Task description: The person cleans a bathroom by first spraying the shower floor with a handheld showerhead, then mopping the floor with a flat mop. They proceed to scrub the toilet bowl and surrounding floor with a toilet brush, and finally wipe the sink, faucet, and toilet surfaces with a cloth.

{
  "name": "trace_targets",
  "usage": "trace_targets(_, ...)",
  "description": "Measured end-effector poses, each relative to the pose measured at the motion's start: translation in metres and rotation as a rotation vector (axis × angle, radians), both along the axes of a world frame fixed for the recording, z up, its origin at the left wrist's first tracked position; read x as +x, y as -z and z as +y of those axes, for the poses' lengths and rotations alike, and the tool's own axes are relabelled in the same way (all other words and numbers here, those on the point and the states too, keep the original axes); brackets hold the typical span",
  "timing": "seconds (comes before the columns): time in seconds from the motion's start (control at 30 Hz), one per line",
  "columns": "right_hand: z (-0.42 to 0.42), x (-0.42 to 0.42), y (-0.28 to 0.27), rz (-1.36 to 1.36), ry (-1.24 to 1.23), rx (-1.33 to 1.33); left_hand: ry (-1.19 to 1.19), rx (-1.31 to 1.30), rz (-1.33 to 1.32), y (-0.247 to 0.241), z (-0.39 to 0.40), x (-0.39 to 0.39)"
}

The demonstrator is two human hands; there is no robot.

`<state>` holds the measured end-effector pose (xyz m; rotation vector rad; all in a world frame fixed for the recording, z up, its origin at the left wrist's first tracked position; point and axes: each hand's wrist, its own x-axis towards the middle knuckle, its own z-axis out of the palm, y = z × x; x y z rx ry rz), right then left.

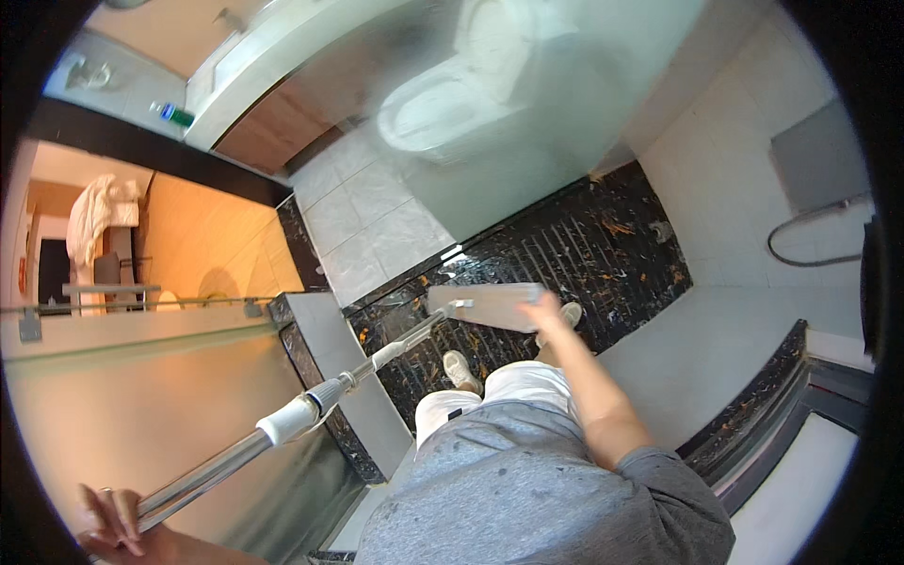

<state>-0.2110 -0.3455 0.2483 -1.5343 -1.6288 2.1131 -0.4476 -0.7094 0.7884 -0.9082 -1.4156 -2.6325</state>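
Observation:
My left hand (116, 519), at the lower left, is wrapped around the metal pole (205, 470) of a flat mop. White plastic collars sit along the pole, which slants up and away from me. At its far end is a pale rectangular mop head (487, 307), held off the floor in front of my legs. My right hand (542, 311) grips the right end of that head. The fingers there are blurred and partly hidden.
Under my shoes (459, 369) lies a grooved, black marble-patterned shower floor (565, 247). A glass panel (537, 169) stands ahead, with a toilet (438, 106) behind it. A shower hose (784, 254) hangs at right. Grey tiles (367, 212) lead to a doorway at left.

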Motion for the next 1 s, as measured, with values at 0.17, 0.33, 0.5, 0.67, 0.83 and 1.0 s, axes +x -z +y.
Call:
trace_targets(0.17,-0.136,-0.101,-0.043,0.159,-0.252,-0.223,-0.029,-0.140,0.029,0.088,-0.099,-0.025)
trace_targets(0.33,-0.112,-0.030,-0.002,-0.098,-0.685,0.232,-0.148,-0.315,-0.032,0.174,-0.192,-0.070)
trace_targets(0.5,-0.066,0.083,0.010,-0.642,-0.640,0.457,-0.749,-0.368,-0.360,0.207,-0.323,-0.092)
trace_targets(0.67,-0.078,0.110,-0.012,-0.777,-0.381,0.054,-0.836,-0.734,-0.442,0.255,-0.340,-0.071)
trace_targets(0.83,-0.104,0.103,-0.036,-0.608,-0.215,-0.149,-0.669,-0.981,-0.821,0.345,-0.249,-0.019)
trace_targets(1.0,-0.108,0.106,-0.052,-0.585,-0.228,-0.079,-0.643,-0.965,-0.901,0.416,-0.287,-0.050)
